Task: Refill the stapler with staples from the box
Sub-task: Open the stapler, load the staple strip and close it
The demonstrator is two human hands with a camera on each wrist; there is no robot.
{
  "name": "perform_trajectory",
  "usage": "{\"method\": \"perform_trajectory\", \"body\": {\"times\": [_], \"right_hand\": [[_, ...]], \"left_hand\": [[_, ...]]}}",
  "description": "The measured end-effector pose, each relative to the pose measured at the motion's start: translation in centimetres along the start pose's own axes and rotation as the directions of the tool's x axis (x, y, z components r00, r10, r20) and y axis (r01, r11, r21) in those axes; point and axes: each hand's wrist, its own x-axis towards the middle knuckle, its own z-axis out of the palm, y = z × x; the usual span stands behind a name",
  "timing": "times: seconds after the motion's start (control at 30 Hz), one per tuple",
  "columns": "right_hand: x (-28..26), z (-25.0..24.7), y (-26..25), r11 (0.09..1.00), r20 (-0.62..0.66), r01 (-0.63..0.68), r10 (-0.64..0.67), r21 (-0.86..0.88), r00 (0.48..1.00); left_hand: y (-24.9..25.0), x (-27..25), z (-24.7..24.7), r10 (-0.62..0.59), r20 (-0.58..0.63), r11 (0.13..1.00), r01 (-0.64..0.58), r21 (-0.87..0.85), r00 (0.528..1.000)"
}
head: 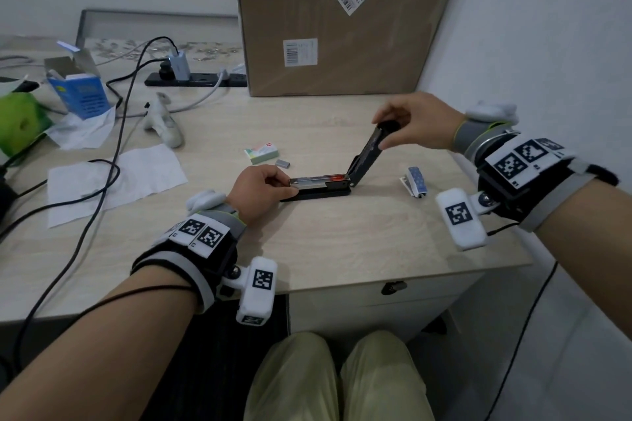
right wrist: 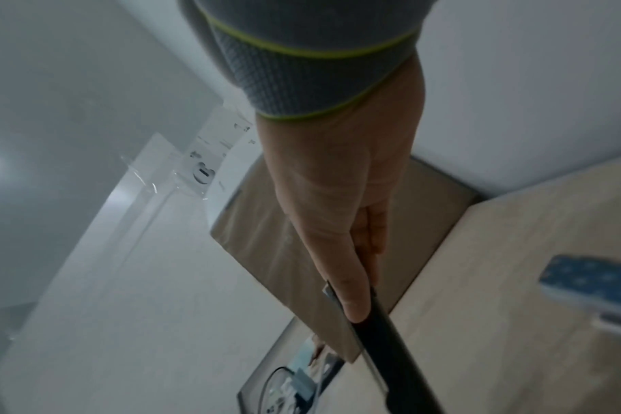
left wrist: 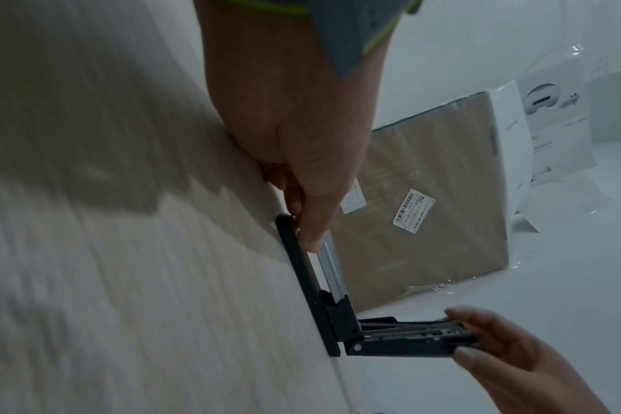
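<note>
A black stapler (head: 321, 190) lies open on the desk, its silver magazine (head: 318, 180) facing up with a red part at the hinge end. My left hand (head: 287, 186) pinches the front end of the magazine, thumb on the rail (left wrist: 328, 260). My right hand (head: 381, 133) grips the tip of the raised top arm (head: 367, 153), tilted back to the right; its fingers (left wrist: 497, 350) show on that arm (left wrist: 408, 341). The right wrist view has the thumb along the arm (right wrist: 390, 350). Behind the stapler lie a small green-white staple box (head: 261, 153) and a loose staple strip (head: 282, 163).
A small blue stapler (head: 415, 181) lies near the desk's right edge. A big cardboard box (head: 342, 16) stands at the back. To the left are a white controller (head: 164, 122), paper sheets (head: 113, 181), cables, a power strip (head: 195, 78) and a blue carton (head: 82, 92).
</note>
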Motion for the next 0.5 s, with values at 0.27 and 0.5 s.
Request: {"method": "perform_trajectory", "body": {"times": [0.27,0.5], "right_hand": [[2.0,4.9,-4.4,0.981,0.028,0.044,-0.05,0.191,0.998],[2.5,9.7,-6.3,0.993,0.138,0.109,-0.102,-0.039,0.985]], "left_hand": [[0.2,-0.3,0.0,-0.016,-0.015,1.0,0.016,0.006,1.0],[0.5,-0.6,0.2,0.001,-0.015,0.998,0.0,0.068,1.0]]}}
